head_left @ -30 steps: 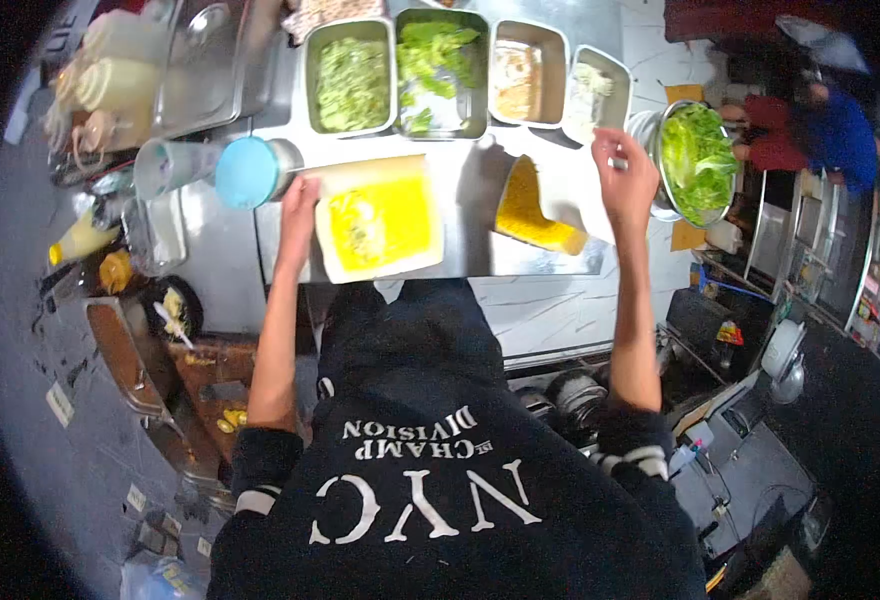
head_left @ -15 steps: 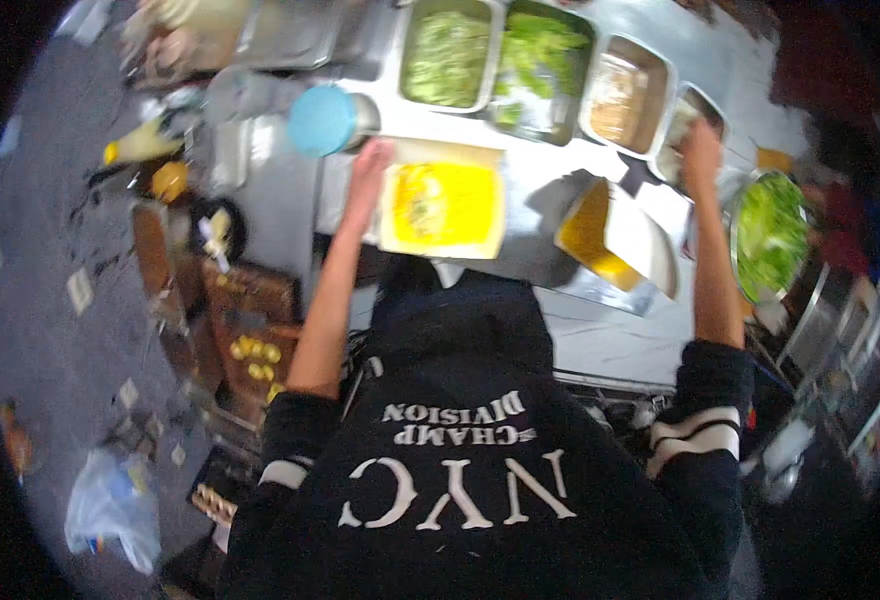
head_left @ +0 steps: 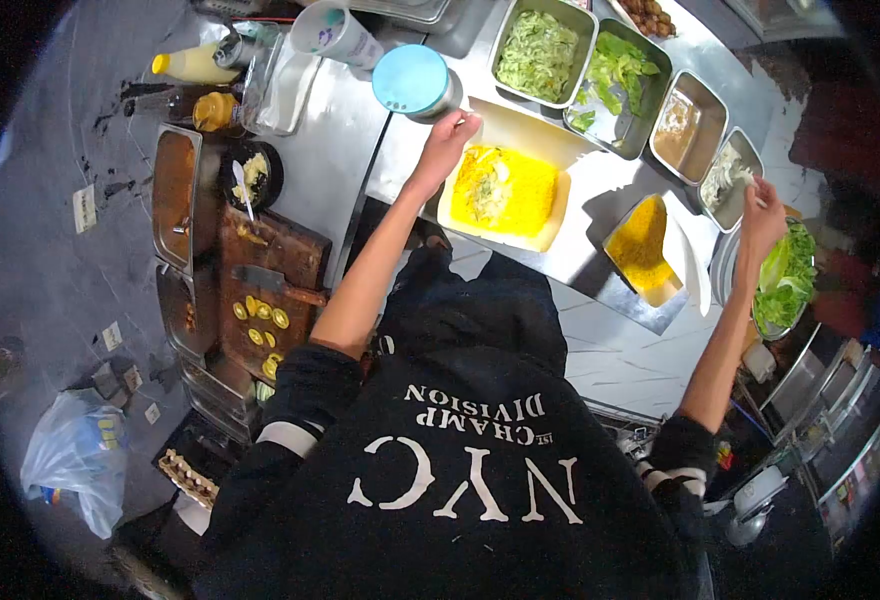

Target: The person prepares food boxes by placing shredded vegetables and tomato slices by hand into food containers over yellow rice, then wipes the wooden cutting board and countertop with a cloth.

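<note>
My left hand (head_left: 444,152) is closed in a pinch at the upper left edge of an open paper takeout box (head_left: 562,215). Yellow rice (head_left: 520,190) fills the box, with pale shreds on top at its left. My right hand (head_left: 762,222) has its fingertips pinched together by the near right rim of a small metal pan of white shreds (head_left: 728,172). A bit of white shows at those fingertips. Left of my right forearm stands a second box (head_left: 695,262), tilted, with yellow rice (head_left: 643,245) inside.
Metal pans of shredded greens (head_left: 540,60), lettuce (head_left: 620,75) and a brown filling (head_left: 678,130) line the far side. A blue-lidded tub (head_left: 410,80) stands by my left hand. A bowl of lettuce (head_left: 790,280) lies right; a cutting board with a cleaver (head_left: 260,280) lies left.
The view has shifted, so the counter appears lower and further right. My right hand has drawn back from inside the pan of white shreds to its rim. My left hand stays at the box edge.
</note>
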Available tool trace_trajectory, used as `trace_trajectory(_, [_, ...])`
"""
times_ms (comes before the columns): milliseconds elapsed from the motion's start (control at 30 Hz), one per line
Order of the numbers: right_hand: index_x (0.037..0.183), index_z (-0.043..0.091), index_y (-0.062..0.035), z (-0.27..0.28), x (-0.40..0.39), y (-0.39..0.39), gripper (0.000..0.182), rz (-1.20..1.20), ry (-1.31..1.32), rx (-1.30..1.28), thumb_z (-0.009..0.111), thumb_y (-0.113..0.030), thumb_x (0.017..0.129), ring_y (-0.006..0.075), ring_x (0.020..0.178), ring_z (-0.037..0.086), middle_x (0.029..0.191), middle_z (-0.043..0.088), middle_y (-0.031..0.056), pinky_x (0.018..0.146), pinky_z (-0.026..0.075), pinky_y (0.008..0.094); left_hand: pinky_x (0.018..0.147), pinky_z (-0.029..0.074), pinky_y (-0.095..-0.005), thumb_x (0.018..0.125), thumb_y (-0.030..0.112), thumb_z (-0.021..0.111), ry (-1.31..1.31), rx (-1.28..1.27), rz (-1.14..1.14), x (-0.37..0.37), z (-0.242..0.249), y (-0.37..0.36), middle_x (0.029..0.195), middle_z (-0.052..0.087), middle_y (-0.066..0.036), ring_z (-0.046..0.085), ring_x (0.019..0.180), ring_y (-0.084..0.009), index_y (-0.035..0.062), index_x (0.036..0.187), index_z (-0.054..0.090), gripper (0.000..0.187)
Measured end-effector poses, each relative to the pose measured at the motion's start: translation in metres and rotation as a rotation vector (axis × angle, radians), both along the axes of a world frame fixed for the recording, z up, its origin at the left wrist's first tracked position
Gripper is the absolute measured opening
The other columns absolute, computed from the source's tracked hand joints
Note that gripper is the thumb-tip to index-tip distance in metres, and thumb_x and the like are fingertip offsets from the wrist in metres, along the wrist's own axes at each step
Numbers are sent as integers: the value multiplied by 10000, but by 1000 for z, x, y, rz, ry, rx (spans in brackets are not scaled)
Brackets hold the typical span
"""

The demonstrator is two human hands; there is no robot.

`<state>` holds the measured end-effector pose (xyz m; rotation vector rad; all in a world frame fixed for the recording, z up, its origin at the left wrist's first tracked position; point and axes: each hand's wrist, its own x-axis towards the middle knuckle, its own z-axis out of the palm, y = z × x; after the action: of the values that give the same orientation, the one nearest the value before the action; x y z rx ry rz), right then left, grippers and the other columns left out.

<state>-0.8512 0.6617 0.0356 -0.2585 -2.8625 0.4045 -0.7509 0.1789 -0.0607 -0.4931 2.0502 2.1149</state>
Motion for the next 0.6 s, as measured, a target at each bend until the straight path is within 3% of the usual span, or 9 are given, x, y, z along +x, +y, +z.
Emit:
trace_trajectory(100, [1033, 726, -84, 35, 56, -64, 262, -16, -28, -338, 740, -213, 805, 102, 632, 618, 815, 721, 68, 591, 480, 275, 772, 403, -236, 981, 319, 556, -2, 15, -31, 2, -2, -3, 858, 552, 16, 482, 836, -64, 24, 956, 597, 299])
trace_trajectory(167, [1008, 727, -54, 21, 98, -115, 238, -26, -39, -511, 750, -152, 793, 45, 602, 561, 750, 688, 25, 550, 442, 226, 816, 401, -235, 986, 319, 548, -40, 6, -64, 2, 6, -4, 906, 560, 24, 487, 883, -62, 33, 995, 602, 291])
trace_trajectory(200, [1002, 718, -25, 27, 116, -157, 208, 33, -83, -456, 715, -135, 826, 52, 607, 570, 747, 680, 13, 564, 446, 216, 805, 406, -235, 984, 321, 554, -18, 18, -66, 3, 3, -5, 889, 560, 21, 491, 867, -63, 34, 992, 604, 291])
trace_trajectory(267, [978, 709, 5, -14, 141, -212, 233, 98, -112, -765, 730, -151, 806, 81, 655, 614, 766, 699, 64, 608, 488, 225, 753, 414, -244, 977, 333, 568, 53, 54, -45, 3, 1, -4, 850, 586, -6, 506, 820, -69, 17, 960, 601, 318])
trace_trajectory(300, [968, 703, 17, -25, 148, -243, 259, -12, -224, -937, 736, -172, 793, 106, 710, 650, 760, 708, 106, 642, 515, 249, 727, 418, -248, 973, 338, 575, 86, 70, -35, 4, -1, -4, 831, 600, -20, 513, 797, -72, 8, 944, 599, 332])
trace_trajectory(400, [925, 707, 11, -83, 160, -292, 252, -35, -342, -739, 716, -202, 789, 223, 736, 701, 804, 721, 154, 708, 536, 323, 708, 435, -263, 967, 354, 581, 100, 35, -72, 5, -9, -8, 830, 638, -45, 541, 782, -80, 11, 961, 603, 344])
trace_trajectory(467, [878, 720, -7, -83, 167, -311, 241, -19, -279, -567, 700, -227, 784, 302, 756, 705, 826, 722, 149, 757, 534, 375, 704, 441, -269, 965, 360, 582, 107, 34, -76, 3, -13, -10, 822, 645, -50, 549, 773, -87, 10, 968, 605, 351])
trace_trajectory(600, [888, 723, -15, -80, 170, -310, 234, -61, -316, -562, 700, -219, 776, 296, 760, 706, 825, 723, 142, 756, 536, 373, 709, 450, -275, 961, 368, 581, 105, 69, -70, 5, -23, -11, 819, 653, -58, 557, 768, -96, 4, 970, 609, 366])
